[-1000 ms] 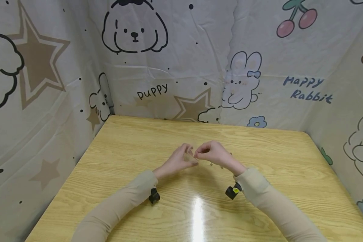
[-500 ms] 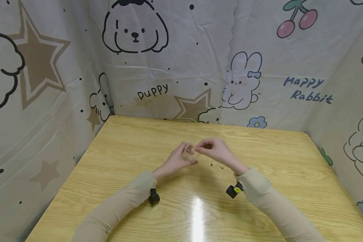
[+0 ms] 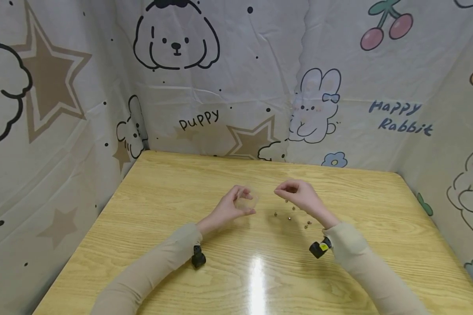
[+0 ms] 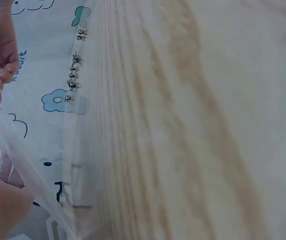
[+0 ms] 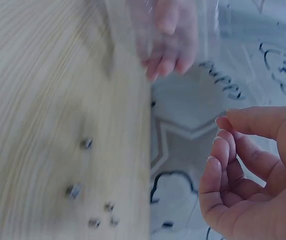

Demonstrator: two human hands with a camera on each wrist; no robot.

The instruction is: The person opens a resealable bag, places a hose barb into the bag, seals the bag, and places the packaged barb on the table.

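In the head view my left hand (image 3: 227, 209) holds a clear plastic bag (image 3: 248, 202) above the table, fingers behind it and thumb below. The left wrist view shows the bag's filmy side (image 4: 30, 162) close up. To the right, apart from the bag, my right hand (image 3: 302, 197) hovers with thumb and index fingertips together. In the right wrist view I see nothing between those fingertips (image 5: 223, 122); the other fingers are curled. Below this hand, several small shiny metal pieces (image 3: 289, 218) lie scattered on the table; their exact kind is too small to tell.
The wood-grain table (image 3: 173, 183) is bordered by a printed cloth (image 3: 236, 78) at the back and sides. A small black camera (image 3: 198, 258) sits on the left wrist and another camera (image 3: 318, 249) on the right. Light glares on the table's near part.
My right hand has left the bag's mouth and moved right, uncovering more of the metal pieces. The left hand keeps its hold on the bag, shifted only slightly left.
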